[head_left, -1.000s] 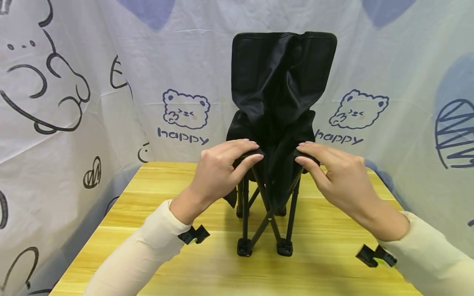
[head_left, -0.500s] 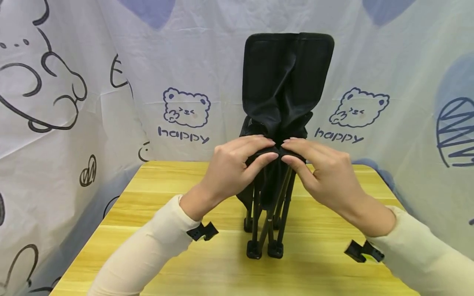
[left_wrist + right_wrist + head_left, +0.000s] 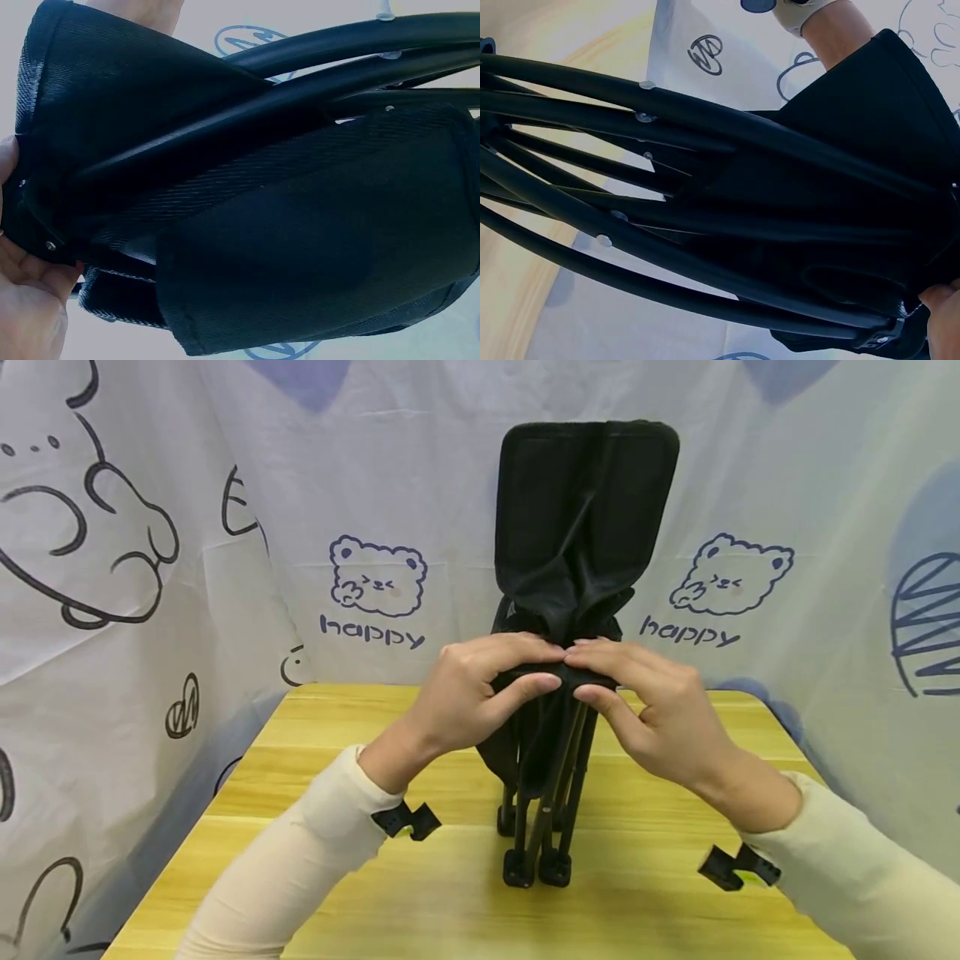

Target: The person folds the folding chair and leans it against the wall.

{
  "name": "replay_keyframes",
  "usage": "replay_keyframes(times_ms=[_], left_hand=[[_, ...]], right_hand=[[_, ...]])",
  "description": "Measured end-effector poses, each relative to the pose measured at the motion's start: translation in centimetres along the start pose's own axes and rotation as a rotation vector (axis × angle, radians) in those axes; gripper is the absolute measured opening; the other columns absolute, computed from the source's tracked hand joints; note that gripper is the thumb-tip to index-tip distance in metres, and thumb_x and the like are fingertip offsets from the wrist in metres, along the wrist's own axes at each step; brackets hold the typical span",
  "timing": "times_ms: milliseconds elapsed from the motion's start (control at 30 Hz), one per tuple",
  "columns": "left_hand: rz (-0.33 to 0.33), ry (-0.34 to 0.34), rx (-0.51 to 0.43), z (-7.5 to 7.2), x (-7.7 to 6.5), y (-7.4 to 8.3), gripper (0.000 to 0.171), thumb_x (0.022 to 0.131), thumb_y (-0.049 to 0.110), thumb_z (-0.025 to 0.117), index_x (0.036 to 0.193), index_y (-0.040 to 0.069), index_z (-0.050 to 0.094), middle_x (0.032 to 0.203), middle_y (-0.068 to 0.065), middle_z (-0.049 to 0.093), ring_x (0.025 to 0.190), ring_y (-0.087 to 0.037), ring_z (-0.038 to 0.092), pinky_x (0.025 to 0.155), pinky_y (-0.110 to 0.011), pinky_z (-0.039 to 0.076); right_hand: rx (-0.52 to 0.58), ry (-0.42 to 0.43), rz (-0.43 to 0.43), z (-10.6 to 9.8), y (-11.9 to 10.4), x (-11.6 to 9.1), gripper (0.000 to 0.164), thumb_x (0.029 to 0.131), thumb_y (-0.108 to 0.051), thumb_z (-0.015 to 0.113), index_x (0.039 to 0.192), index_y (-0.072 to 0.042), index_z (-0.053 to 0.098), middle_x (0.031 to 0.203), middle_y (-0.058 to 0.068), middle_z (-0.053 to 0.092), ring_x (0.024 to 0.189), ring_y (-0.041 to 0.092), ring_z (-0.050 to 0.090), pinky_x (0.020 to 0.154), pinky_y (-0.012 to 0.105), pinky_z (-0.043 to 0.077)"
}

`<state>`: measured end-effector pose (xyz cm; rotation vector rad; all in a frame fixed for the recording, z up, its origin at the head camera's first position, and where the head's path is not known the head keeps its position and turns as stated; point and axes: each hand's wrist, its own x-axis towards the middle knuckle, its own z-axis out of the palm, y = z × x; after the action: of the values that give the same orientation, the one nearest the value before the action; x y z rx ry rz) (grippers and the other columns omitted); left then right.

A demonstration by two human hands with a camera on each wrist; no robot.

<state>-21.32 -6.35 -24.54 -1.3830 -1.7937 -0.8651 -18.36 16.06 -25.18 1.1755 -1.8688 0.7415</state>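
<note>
Listener: Where is the main object?

Operator: From my distant seat I see a black folding chair of fabric and slim metal tubes (image 3: 573, 581), upright on a glossy yellow wood-grain table (image 3: 420, 893). It stands slightly right of the middle, short of the far edge. Its black block-shaped feet (image 3: 555, 867) sit bunched close together.

Listener: And the hands?

Operator: The bare left hand (image 3: 474, 692) pinches the seat's left front corner; the bare right hand (image 3: 658, 703) pinches the right one. Thumbs lie below, fingers above, with the two sets of fingertips almost meeting.

Listener: What could go wrong?

Operator: I'd worry first about nipped skin, because the corners come together right beside the thumbs. If either pinch slackened, the frame might spread apart. Loose cloth hanging among the tubes could jam between them. With such narrow footing, an uneven sideways push could tip it.

Listener: Anything beyond?

Operator: A white cloth curtain printed with blue bears (image 3: 450, 485) hangs past the far edge. I can't tell whether the chair touches it.
</note>
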Motion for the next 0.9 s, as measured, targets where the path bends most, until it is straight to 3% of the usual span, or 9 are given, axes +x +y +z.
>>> replay_keyframes(times_ms=[533, 667, 800, 900], left_hand=[[-0.014, 0.018, -0.086, -0.1, -0.1, -0.3, 0.035, 0.096, 0.033, 0.061, 0.109, 0.001, 0.07, 0.111, -0.01, 0.069, 0.109, -0.019, 0.063, 0.096, -0.03, 0.049], [-0.026, 0.056, 0.028, -0.2, -0.6, 0.3, 0.033, 0.094, 0.032, 0.064, 0.106, 0.003, 0.073, 0.109, -0.01, 0.069, 0.108, -0.02, 0.062, 0.098, -0.029, 0.047], [-0.036, 0.091, 0.157, -0.3, -1.1, 1.1, 0.028, 0.09, 0.025, 0.073, 0.107, 0.004, 0.074, 0.108, -0.009, 0.069, 0.108, -0.021, 0.062, 0.099, -0.028, 0.046], [-0.066, 0.092, 0.153, -0.4, -1.2, 1.4, 0.028, 0.085, 0.017, 0.078, 0.108, 0.004, 0.074, 0.108, -0.009, 0.07, 0.108, -0.02, 0.063, 0.099, -0.027, 0.046]], right_hand=[[0.015, 0.014, -0.029, -0.2, 0.7, 0.1, 0.048, 0.1, -0.041, 0.051, 0.11, 0.004, 0.064, 0.114, 0.014, 0.068, 0.113, 0.032, 0.062, 0.104, 0.029, 0.042], [-0.019, 0.035, -0.053, -0.6, 0.6, -0.2, 0.047, 0.101, -0.04, 0.052, 0.11, 0.003, 0.068, 0.115, 0.015, 0.068, 0.117, 0.032, 0.06, 0.105, 0.03, 0.041], [-0.049, 0.101, -0.067, -0.8, 0.5, -0.5, 0.045, 0.102, -0.038, 0.052, 0.109, 0.001, 0.072, 0.112, 0.014, 0.069, 0.109, 0.031, 0.063, 0.103, 0.029, 0.043], [-0.023, 0.126, -0.058, -0.8, 0.5, -0.6, 0.043, 0.102, -0.036, 0.053, 0.108, 0.002, 0.073, 0.11, 0.014, 0.07, 0.105, 0.029, 0.065, 0.1, 0.028, 0.045]])
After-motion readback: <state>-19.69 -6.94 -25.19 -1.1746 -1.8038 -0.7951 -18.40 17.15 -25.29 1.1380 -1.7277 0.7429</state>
